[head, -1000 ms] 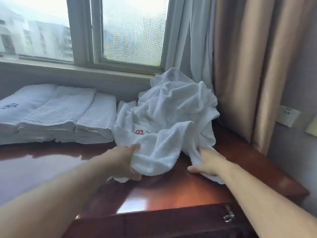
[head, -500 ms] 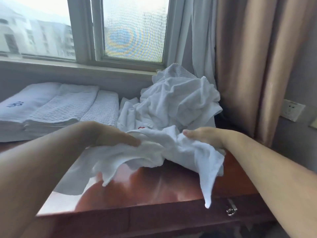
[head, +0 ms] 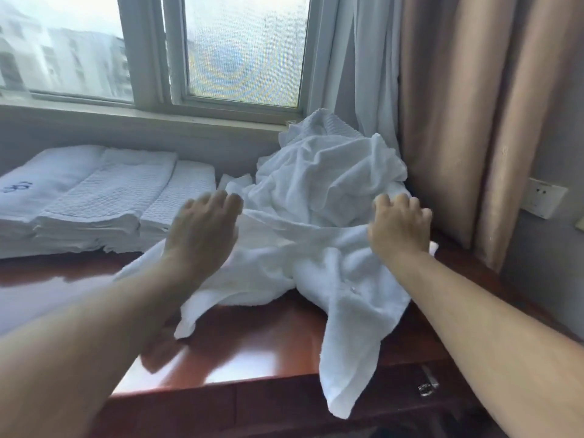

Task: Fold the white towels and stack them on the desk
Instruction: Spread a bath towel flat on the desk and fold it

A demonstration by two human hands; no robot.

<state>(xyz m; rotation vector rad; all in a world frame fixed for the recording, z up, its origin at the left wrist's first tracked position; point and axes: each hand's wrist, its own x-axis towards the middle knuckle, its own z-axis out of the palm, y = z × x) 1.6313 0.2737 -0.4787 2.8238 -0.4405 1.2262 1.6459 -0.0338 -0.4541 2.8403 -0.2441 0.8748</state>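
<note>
Both hands grip one white towel (head: 319, 267) along its upper edge, above the desk (head: 262, 339).

Left hand (head: 202, 229), blurred, has its fingers curled over the towel's left end; right hand (head: 399, 227) has its fingers curled over the right end. Between the two hands the cloth sags in folds onto the glossy red-brown desktop, and one corner hangs past the front edge of the desk, beside a metal drawer pull (head: 427, 386). Just behind the held towel lies a heap of unfolded white towels (head: 325, 172), against the grey sheer curtain (head: 363, 74) and the tan curtain (head: 467, 121). To the left, folded towels (head: 104, 197) sit in low stacks under the window (head: 158, 52); the leftmost bears blue embroidery, too small to read. A white wall socket (head: 544, 197) is at the far right.
</note>
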